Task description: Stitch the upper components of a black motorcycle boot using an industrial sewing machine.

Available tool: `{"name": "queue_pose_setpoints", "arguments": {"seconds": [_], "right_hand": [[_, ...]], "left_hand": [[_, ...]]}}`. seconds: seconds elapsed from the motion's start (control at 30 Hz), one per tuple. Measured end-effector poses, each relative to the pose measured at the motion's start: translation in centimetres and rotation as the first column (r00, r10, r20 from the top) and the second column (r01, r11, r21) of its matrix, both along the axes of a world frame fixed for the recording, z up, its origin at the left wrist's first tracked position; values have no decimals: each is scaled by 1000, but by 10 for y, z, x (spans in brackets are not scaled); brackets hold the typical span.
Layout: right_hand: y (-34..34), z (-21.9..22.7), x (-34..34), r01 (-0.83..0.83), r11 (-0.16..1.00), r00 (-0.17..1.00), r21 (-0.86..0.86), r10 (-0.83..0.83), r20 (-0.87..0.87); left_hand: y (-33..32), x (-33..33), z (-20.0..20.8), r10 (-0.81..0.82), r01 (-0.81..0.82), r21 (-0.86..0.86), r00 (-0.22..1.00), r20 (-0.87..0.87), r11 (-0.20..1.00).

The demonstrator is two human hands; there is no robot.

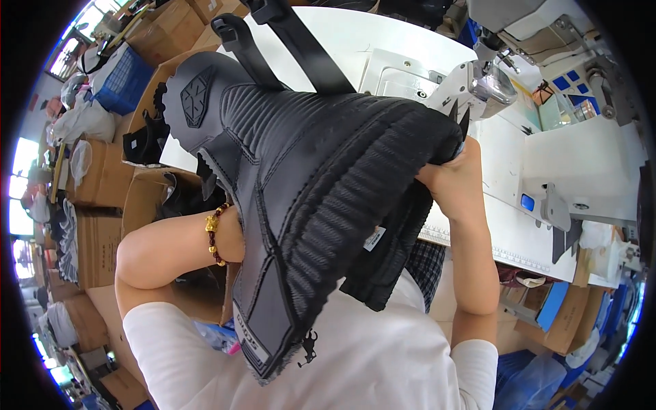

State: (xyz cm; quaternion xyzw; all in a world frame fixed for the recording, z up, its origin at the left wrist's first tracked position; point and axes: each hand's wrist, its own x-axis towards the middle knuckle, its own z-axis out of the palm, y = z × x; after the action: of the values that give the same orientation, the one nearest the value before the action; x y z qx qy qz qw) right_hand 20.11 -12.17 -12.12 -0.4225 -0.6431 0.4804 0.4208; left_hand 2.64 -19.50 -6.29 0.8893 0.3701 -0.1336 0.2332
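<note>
A black boot upper (301,164) with no sole fills the middle of the view, tilted across my chest. It has ribbed padded panels, raw fuzzy edges and a white label (374,238) on its lining. Two black straps (307,51) stick up from its far side. My left forearm passes behind the upper; the left hand (236,236) shows only at the wrist, below a beaded bracelet (213,234), and its fingers are hidden. At the padded collar on the right, my right hand (456,181) is closed around thread snips (465,123), whose dark points stand apart above the fist.
A white sewing machine (574,164) stands at the right on a white table (355,31) with a ruler strip (523,258) along its near edge. An open cardboard box (147,195) with black pieces lies left. More cartons (96,171) and a blue crate (123,78) are stacked farther left.
</note>
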Motion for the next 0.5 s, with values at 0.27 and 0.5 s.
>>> {"name": "queue_pose_setpoints", "arguments": {"seconds": [0.27, 0.5], "right_hand": [[0, 1, -9, 16, 999, 999, -28, -17, -50], [7, 9, -13, 3, 1000, 999, -21, -2, 45]], "left_hand": [[-3, -11, -11, -43, 25, 104, 984, 172, 994], [5, -10, -10, -20, 19, 6, 962, 272, 1000]]}}
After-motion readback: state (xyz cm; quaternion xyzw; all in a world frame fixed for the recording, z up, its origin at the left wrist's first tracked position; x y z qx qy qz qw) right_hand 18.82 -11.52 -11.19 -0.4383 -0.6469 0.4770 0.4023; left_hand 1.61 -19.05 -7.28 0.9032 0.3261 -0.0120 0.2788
